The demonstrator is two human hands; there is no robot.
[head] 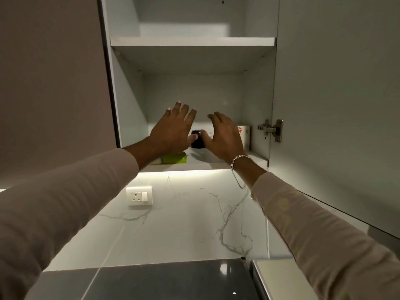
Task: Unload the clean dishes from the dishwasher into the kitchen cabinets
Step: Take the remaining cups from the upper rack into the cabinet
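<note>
An open wall cabinet (pixel 194 42) hangs above a marble-veined backsplash (pixel 194 213) with a white socket (pixel 139 195). On its bottom shelf stands a small dark cup (pixel 197 139) between both hands — left hand (pixel 173 131) and right hand (pixel 223 137), fingers spread, thumbs touching it. A green item (pixel 174 158) lies nearby; a white container with a red flower print (pixel 244 135) bears no readable writing.

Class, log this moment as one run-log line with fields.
place: cabinet bottom shelf | item: black cup on shelf | left hand: open, thumb at cup | right hand: open, beside cup
</note>
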